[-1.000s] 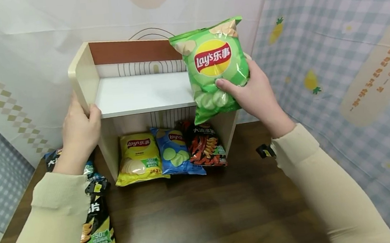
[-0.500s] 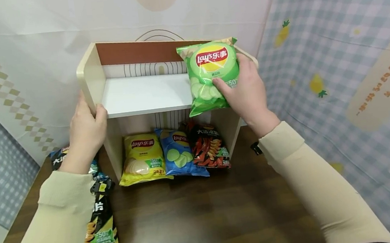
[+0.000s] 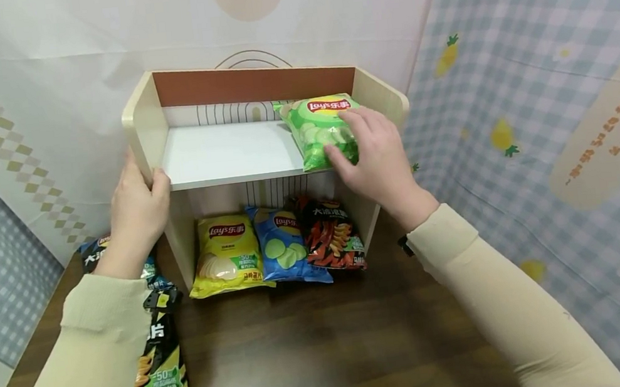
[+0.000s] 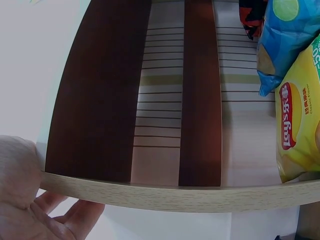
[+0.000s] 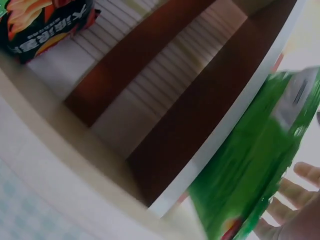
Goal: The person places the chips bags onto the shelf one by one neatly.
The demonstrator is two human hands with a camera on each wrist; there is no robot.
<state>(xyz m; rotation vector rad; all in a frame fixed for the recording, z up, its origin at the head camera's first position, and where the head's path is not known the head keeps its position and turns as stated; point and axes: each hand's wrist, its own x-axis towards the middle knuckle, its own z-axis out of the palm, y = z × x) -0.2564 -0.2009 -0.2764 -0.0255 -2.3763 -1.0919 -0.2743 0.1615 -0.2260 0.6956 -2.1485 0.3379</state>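
Left hand (image 3: 137, 202) grips the left edge of the shelf (image 3: 226, 150), likely bracing it. Right hand (image 3: 378, 155) loosely spread over green bag (image 3: 315, 135), upper level, right front corner (label outward, presumably for display).

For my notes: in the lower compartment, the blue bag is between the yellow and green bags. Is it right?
Not green: in the head view, the blue bag is between the yellow bag and a red-black bag in the lower compartment.
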